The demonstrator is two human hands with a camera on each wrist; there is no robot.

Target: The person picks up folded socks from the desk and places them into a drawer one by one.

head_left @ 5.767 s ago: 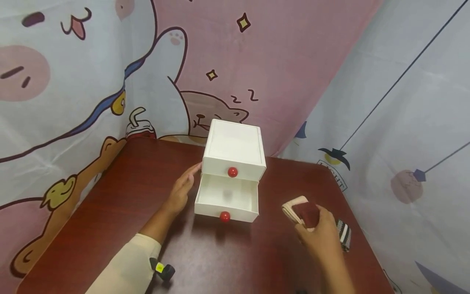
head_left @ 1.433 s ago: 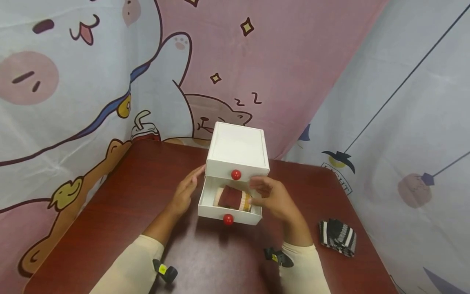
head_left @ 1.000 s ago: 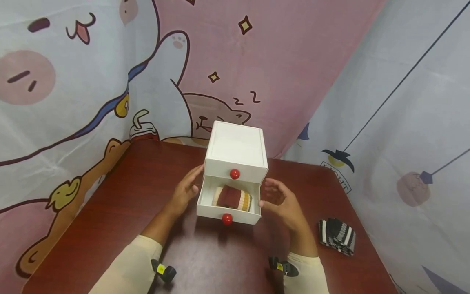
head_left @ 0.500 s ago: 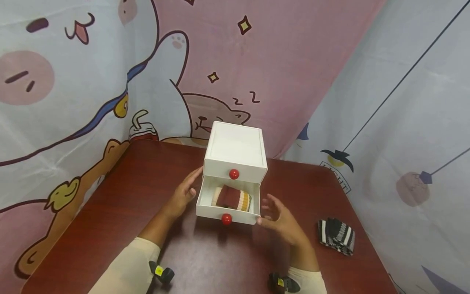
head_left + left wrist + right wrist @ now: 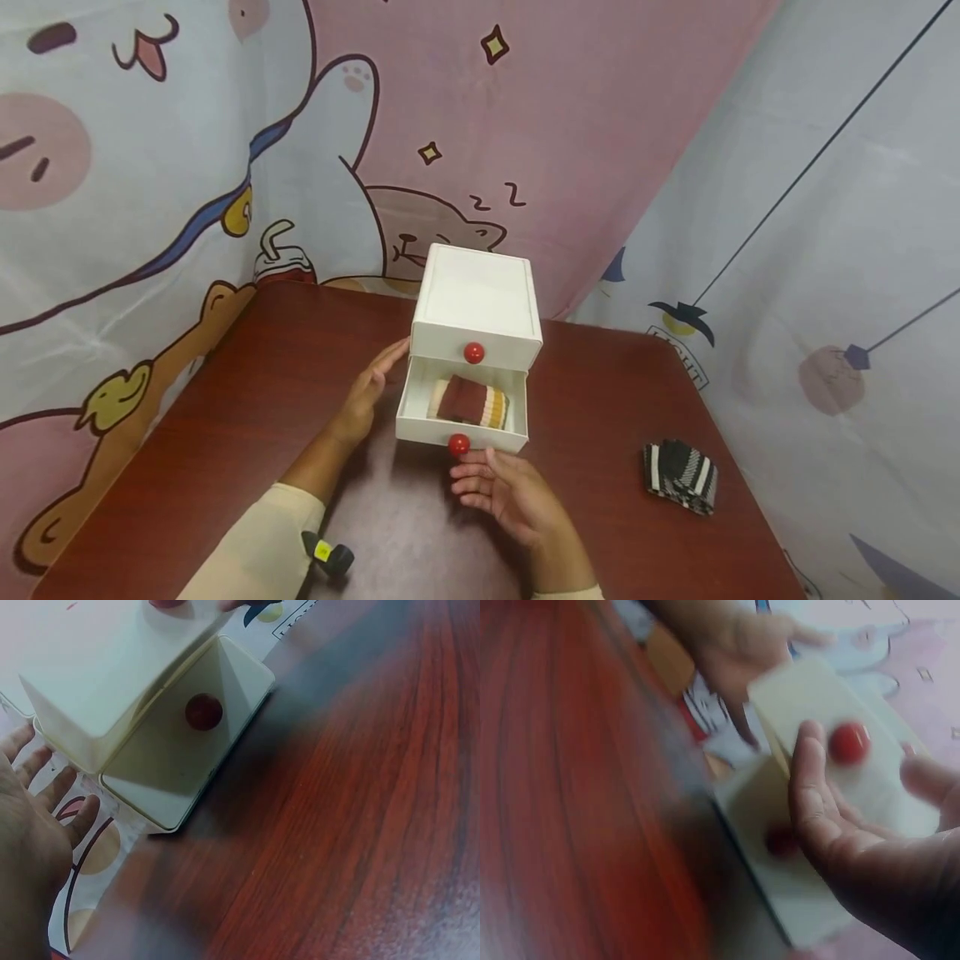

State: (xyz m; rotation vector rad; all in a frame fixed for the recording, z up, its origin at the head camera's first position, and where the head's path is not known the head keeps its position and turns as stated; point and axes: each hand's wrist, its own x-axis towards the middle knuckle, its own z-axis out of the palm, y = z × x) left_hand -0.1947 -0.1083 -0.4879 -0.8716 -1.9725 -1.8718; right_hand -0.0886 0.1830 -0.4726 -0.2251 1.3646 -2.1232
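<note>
A white two-drawer box point(image 5: 480, 300) stands on the table, its top drawer closed. The lower drawer point(image 5: 427, 431) is pulled out and holds folded maroon socks point(image 5: 468, 402) with cream and yellow ribbed bands. My left hand point(image 5: 360, 404) lies along the box's left side, fingers extended; its fingertips are at the wall. In front of the lower drawer is my right hand point(image 5: 510, 496), fingers loosely bent and holding nothing, close below the lower red knob point(image 5: 459, 444). Whether it touches the drawer front I cannot tell. The socks do not show in either wrist view.
Folded black-and-white patterned socks point(image 5: 681, 477) lie on the right of the dark red wooden table point(image 5: 600, 533). Cartoon-printed cloth point(image 5: 570, 125) hangs behind and on both sides of the table.
My right hand carried the maroon socks from the table's right into the lower drawer and let go. It has since moved out, down and left to the drawer front. The left hand stayed beside the box.
</note>
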